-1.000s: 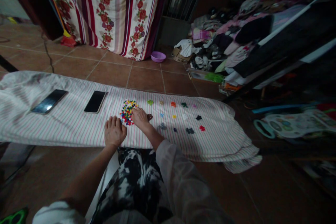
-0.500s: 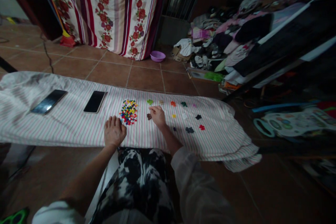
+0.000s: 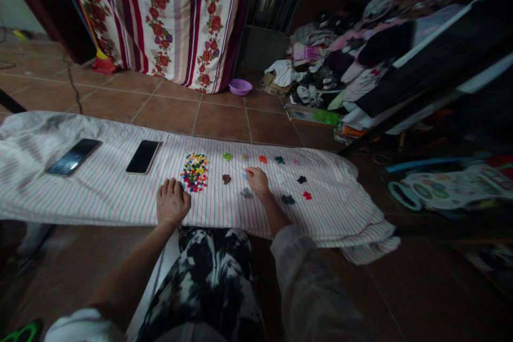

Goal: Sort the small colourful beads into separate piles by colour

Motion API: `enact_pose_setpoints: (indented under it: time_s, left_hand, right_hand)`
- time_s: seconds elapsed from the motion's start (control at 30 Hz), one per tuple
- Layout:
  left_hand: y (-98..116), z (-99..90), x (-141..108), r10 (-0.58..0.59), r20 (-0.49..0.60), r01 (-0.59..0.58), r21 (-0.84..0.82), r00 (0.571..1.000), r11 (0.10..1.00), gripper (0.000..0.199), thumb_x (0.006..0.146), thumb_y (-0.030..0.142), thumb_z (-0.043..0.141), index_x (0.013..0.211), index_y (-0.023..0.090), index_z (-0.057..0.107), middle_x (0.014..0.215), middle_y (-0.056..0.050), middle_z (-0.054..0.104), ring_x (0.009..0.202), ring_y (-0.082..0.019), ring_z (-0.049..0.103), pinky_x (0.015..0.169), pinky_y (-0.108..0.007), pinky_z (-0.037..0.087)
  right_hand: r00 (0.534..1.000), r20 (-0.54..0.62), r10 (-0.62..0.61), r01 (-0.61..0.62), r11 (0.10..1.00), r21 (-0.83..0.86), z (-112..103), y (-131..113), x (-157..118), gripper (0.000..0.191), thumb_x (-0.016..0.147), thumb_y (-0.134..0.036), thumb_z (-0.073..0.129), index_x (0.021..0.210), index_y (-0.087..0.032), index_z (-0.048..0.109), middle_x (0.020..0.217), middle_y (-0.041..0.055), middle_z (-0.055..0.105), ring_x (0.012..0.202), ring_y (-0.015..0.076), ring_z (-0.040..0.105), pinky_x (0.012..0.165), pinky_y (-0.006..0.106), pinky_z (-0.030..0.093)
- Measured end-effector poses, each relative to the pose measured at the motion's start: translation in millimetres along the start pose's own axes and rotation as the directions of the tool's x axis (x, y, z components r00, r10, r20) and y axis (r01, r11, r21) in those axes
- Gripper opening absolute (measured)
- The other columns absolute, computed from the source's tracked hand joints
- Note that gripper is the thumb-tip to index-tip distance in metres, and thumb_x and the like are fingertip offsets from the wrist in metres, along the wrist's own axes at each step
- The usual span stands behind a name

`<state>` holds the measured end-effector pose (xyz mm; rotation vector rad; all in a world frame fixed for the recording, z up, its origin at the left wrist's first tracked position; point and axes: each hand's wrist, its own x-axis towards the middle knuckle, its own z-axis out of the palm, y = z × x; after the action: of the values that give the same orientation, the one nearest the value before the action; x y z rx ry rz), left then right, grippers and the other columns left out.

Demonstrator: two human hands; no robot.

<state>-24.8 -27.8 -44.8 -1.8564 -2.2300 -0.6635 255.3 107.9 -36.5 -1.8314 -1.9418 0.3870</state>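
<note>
My left hand lies palm down on the striped cloth, fingers stretched out, next to a mixed heap of small bead-like pieces in many colours. Thumb and fingertips of my right hand are pinched together over a few light blue pieces; whatever they hold is too small to make out. Around that hand lie single-colour clusters: brown pieces, grey pieces, lime green pieces, orange pieces, dark green pieces, black pieces and red pieces.
Two phones lie on the left part of the cloth-covered surface. Beyond it are a floral curtain, a purple basin and a heap of clothes. A toy panel is at the right.
My right hand has moved right, from near the brown pieces to the light blue ones, uncovering the grey cluster. My left hand stays by the mixed heap.
</note>
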Motion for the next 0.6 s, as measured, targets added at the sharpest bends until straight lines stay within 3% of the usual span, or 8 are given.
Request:
enact_pose_setpoints:
  time_s: [0.2, 0.37, 0.6]
  left_hand:
    - [-0.8, 1.1, -0.6, 0.017, -0.013, -0.016, 0.051, 1.0, 0.999, 0.043, 0.083, 0.031, 0.041, 0.114, 0.008, 0.059, 0.128, -0.018, 0.056, 0.127, -0.033, 0.043, 0.106, -0.045, 0.031]
    - [0.1, 0.2, -0.9, 0.014, -0.01, -0.013, 0.06, 1.0, 0.998, 0.043, 0.083, 0.031, 0.04, 0.115, 0.008, 0.059, 0.128, -0.019, 0.056, 0.127, -0.033, 0.043, 0.105, -0.045, 0.031]
    - [0.6, 0.4, -0.5, 0.009, -0.01, -0.008, 0.05, 1.0, 0.999, 0.043, 0.083, 0.031, 0.04, 0.114, 0.007, 0.059, 0.128, -0.019, 0.056, 0.127, -0.033, 0.043, 0.105, -0.046, 0.032]
  right_hand:
    - [0.994, 0.042, -0.096, 0.095, 0.995, 0.019, -0.1, 6.7, -2.8, 0.028, 0.083, -0.014, 0.049, 0.098, -0.021, 0.072, 0.099, 0.0048, 0.068, 0.095, 0.0153, 0.06, 0.087, 0.025, 0.044]
    - [0.971, 0.134, -0.199, 0.209, 0.976, -0.066, -4.7, 7.0, -5.0, 0.031, 0.078, -0.017, 0.058, 0.107, -0.018, 0.068, 0.104, 0.0081, 0.065, 0.097, 0.0183, 0.057, 0.089, 0.028, 0.042]
    - [0.965, 0.16, -0.207, 0.227, 0.967, -0.116, -2.9, 7.3, -2.2, 0.028, 0.082, -0.017, 0.055, 0.107, -0.017, 0.069, 0.103, 0.009, 0.065, 0.098, 0.0185, 0.056, 0.088, 0.026, 0.041]
